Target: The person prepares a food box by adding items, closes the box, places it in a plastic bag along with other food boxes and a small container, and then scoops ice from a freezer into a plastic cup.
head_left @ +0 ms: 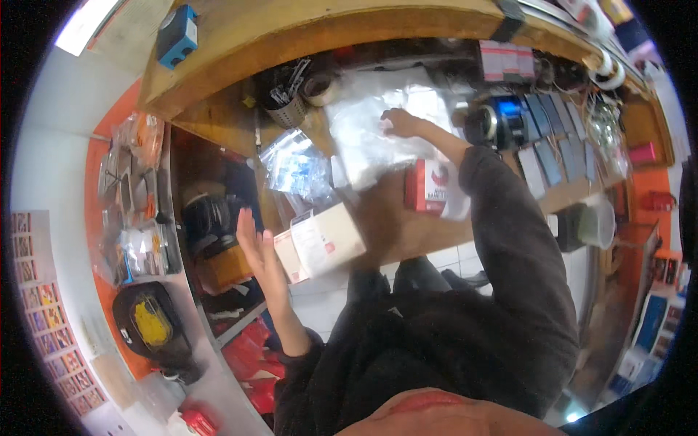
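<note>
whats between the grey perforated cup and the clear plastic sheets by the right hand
A round beige tape roll lies between them in the head view.

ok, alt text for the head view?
A person's right hand reaches onto clear plastic sheeting on a wooden table; whether it holds any is unclear. The open left hand is beside a white carton, and a red-and-white box is near the right sleeve.

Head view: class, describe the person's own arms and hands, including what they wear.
Both sleeves are dark, near black and plain: the left sleeve and the right sleeve each end short of the wrist. The left grip and right grip are human hands, with no gloves visible.
</note>
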Tool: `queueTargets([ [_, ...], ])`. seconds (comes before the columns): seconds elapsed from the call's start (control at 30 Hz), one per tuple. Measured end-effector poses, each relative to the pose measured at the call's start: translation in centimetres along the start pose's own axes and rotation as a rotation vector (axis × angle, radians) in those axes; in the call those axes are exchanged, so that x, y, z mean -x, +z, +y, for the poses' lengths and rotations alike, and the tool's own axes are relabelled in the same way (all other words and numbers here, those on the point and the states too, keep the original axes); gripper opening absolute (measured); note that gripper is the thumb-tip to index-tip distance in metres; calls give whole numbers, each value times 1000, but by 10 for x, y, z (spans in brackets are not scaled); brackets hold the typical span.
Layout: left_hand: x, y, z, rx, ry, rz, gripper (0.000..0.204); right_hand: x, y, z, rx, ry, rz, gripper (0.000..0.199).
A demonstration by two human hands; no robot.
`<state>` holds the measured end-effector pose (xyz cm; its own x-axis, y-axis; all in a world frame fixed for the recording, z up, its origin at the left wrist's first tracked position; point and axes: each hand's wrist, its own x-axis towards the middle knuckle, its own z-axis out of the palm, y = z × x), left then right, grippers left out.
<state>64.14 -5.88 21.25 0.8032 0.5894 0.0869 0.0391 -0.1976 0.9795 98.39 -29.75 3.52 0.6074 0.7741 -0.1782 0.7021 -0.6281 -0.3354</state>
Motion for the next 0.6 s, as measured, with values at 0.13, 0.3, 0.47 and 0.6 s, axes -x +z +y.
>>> queueTargets([
  [0.13, -13, 81, 17, -4, 6, -46, 47, -26, 12, 15, -102, 109, 59, 54],
  [0.3, -27, 205, -29, -89, -80, -153, 36, -44, -13, 40, -249, 152, 481, 22],
  [0.47, -87, 278, -100, -620, 272, -267, 27, -45, 4, 24, -862, 68, 525, 16],
  [0.6, -95, 289, -125, -931, 281, -344, 24, -31, 9, 22, -630, -69, 439, 10],
])
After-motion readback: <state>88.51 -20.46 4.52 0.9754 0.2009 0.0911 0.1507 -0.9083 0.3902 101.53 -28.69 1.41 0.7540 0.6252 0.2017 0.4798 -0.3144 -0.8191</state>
